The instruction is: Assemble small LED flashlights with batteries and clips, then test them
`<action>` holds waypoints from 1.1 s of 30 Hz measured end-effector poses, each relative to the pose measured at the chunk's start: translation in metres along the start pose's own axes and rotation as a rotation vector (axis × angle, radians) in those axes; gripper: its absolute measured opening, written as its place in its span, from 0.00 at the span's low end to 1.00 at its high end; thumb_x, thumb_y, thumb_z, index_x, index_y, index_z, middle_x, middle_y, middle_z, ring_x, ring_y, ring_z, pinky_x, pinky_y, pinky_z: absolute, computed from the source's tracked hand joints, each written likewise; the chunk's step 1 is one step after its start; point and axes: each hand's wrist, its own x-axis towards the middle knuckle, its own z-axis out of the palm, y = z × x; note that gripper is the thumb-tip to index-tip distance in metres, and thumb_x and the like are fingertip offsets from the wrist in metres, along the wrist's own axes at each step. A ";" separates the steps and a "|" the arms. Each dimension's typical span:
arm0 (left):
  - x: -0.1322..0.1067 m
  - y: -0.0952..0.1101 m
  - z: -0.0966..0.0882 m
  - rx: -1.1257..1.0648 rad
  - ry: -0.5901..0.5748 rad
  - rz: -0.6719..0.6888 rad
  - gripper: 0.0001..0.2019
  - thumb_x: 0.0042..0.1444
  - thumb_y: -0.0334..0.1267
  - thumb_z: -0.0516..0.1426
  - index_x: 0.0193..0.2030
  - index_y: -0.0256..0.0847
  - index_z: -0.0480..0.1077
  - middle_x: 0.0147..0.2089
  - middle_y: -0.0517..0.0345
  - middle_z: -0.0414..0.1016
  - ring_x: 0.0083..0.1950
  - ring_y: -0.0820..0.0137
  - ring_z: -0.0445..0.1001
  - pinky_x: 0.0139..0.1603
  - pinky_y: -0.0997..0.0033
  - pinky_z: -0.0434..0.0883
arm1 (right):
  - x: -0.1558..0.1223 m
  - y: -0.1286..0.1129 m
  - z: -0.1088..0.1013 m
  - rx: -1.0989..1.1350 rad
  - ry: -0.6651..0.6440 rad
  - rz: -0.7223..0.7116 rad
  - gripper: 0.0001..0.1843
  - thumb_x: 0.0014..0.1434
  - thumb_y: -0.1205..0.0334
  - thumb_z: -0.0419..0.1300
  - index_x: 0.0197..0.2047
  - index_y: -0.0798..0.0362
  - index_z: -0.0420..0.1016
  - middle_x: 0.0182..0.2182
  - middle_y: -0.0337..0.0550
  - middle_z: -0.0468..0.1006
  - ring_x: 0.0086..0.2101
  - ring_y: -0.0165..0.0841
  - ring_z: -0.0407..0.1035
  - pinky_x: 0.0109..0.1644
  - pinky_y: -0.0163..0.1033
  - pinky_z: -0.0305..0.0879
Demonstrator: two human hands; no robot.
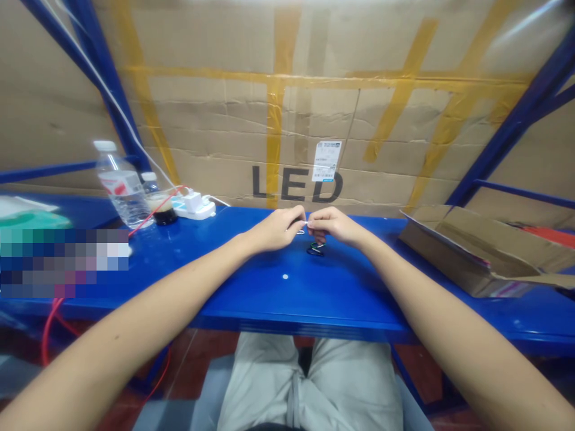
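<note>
Above the blue table (332, 293), before the taped cardboard (224, 131), your left hand (279, 228) and right hand (333, 225) pinch a small white piece (306, 223) between them, perhaps because its size allows only a narrow grip. A dark looped cable (314, 253) shows just below the right hand.

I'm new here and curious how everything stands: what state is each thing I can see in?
Left hand: pinching a small white piece
Right hand: pinching the same piece
Small white piece: held between both hands
Dark looped item: curled, below the right hand
Clear bottle: capped
Smaller bottle: capped, dark liquid low inside
Power strip: something plugged in
Cardboard box: open
Label: stuck to the large cardboard panel
</note>
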 end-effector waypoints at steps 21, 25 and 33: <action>0.000 -0.001 0.012 0.002 0.151 0.086 0.04 0.61 0.32 0.54 0.34 0.41 0.66 0.37 0.55 0.75 0.39 0.68 0.73 0.42 0.68 0.67 | -0.002 0.001 0.000 0.339 -0.060 0.099 0.12 0.53 0.60 0.66 0.23 0.55 0.71 0.14 0.31 0.58 0.17 0.27 0.57 0.25 0.38 0.62; -0.002 0.007 0.008 -0.020 0.093 -0.011 0.03 0.64 0.34 0.51 0.39 0.41 0.65 0.34 0.56 0.74 0.35 0.68 0.72 0.36 0.68 0.65 | -0.002 -0.002 -0.003 0.231 -0.061 0.081 0.10 0.52 0.61 0.65 0.23 0.56 0.73 0.14 0.34 0.63 0.18 0.28 0.60 0.25 0.37 0.63; -0.001 0.005 0.007 -0.055 0.065 0.057 0.04 0.62 0.30 0.52 0.38 0.40 0.66 0.38 0.55 0.76 0.39 0.68 0.74 0.40 0.68 0.67 | -0.002 0.002 -0.005 0.259 -0.099 0.102 0.10 0.52 0.61 0.65 0.24 0.56 0.72 0.13 0.33 0.61 0.17 0.28 0.59 0.25 0.39 0.64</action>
